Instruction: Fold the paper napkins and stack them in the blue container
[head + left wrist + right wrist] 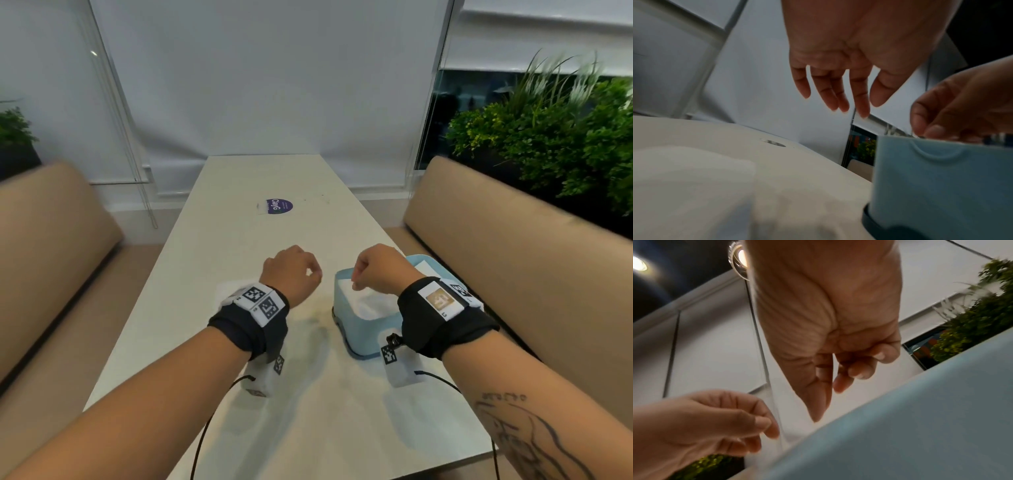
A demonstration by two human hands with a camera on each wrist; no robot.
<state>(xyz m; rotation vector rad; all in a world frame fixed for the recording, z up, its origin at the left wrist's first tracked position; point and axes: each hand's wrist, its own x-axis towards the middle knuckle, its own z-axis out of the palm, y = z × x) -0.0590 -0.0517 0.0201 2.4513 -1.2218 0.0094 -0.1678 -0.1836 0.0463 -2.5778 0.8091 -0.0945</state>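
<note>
A light blue container (359,337) stands on the white table (239,240), right of centre, with folded white napkins (373,303) inside it. My right hand (354,279) hovers just over its far left corner, fingers loosely curled and empty; the right wrist view shows the same bare fingers (840,384) above the blue wall (920,418). My left hand (317,274) hangs in the air to the left of the container, fingers (838,100) relaxed and pointing down with nothing in them. A flat white napkin (694,170) lies on the table under my left wrist, its edge showing (227,291).
A purple round sticker (279,206) sits further up the table. Beige benches (51,246) (513,246) run along both long sides. Green plants (565,137) stand behind the right bench. Black cables (212,421) trail from my wrists over the near table edge.
</note>
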